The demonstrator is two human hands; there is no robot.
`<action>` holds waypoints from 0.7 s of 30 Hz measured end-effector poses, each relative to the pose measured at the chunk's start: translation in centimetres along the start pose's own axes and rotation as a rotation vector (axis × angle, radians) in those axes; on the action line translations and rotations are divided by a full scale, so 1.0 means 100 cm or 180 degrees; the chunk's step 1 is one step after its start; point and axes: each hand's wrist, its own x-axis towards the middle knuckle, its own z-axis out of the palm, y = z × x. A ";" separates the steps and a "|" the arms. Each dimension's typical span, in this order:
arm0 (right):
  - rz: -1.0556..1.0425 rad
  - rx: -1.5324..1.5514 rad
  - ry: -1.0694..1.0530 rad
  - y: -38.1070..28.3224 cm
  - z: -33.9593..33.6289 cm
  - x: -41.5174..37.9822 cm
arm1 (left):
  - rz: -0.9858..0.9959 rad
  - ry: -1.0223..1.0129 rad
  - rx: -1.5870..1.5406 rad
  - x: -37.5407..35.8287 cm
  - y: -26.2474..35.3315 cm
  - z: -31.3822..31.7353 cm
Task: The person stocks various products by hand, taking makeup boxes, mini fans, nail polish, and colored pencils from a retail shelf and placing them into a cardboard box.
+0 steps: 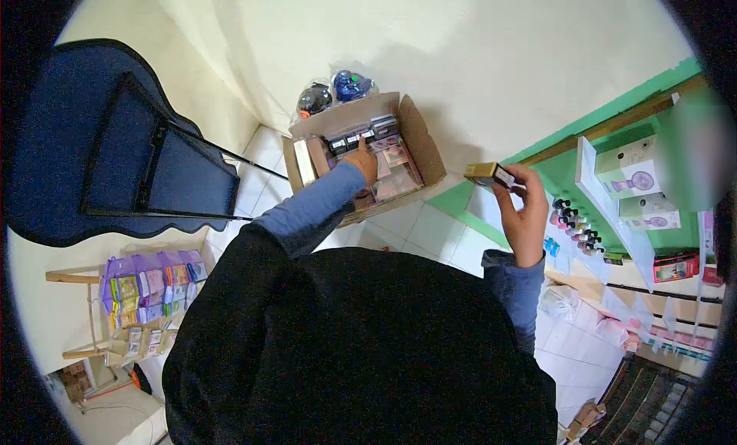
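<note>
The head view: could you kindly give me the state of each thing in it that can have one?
Cardboard box: open, flaps raised, packed with small packages.
Left hand: reaching into the cardboard box.
Right hand: raised, fingers gripping the gold box.
Gold box: held up; sealed or not, cannot tell.
Purple hanging organizer: pockets filled.
Small bottles: capped.

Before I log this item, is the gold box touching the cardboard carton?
Apart. The head view shows the gold box in the right hand, with wall visible between it and the cardboard carton.
</note>
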 end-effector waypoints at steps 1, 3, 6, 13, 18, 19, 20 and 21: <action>-0.0038 0.0068 -0.0044 -0.001 0.007 0.006 | 0.0112 0.0144 -0.0042 0.000 -0.004 0.007; -0.0093 0.0289 -0.0202 -0.006 0.022 0.020 | 0.0004 0.0746 -0.0744 -0.069 0.011 -0.042; -0.0221 0.0842 -0.0514 0.004 0.064 0.041 | -0.0114 0.0391 -0.1050 -0.109 0.011 -0.062; -0.0850 -0.0038 -0.1516 0.042 0.197 0.081 | -0.0659 0.1933 -0.1071 -0.155 -0.017 -0.055; -0.0404 -0.0143 -0.1918 0.063 0.260 0.094 | -0.0978 0.2188 -0.1223 -0.172 -0.034 -0.051; -0.0356 -0.0105 -0.1969 0.067 0.269 0.094 | -0.0981 0.2255 -0.1210 -0.174 -0.036 -0.046; -0.0188 0.0088 -0.1974 0.071 0.278 0.092 | -0.0982 0.2323 -0.1201 -0.176 -0.038 -0.042; -0.0013 0.0279 -0.1978 0.075 0.286 0.090 | -0.0991 0.2312 -0.1201 -0.177 -0.039 -0.039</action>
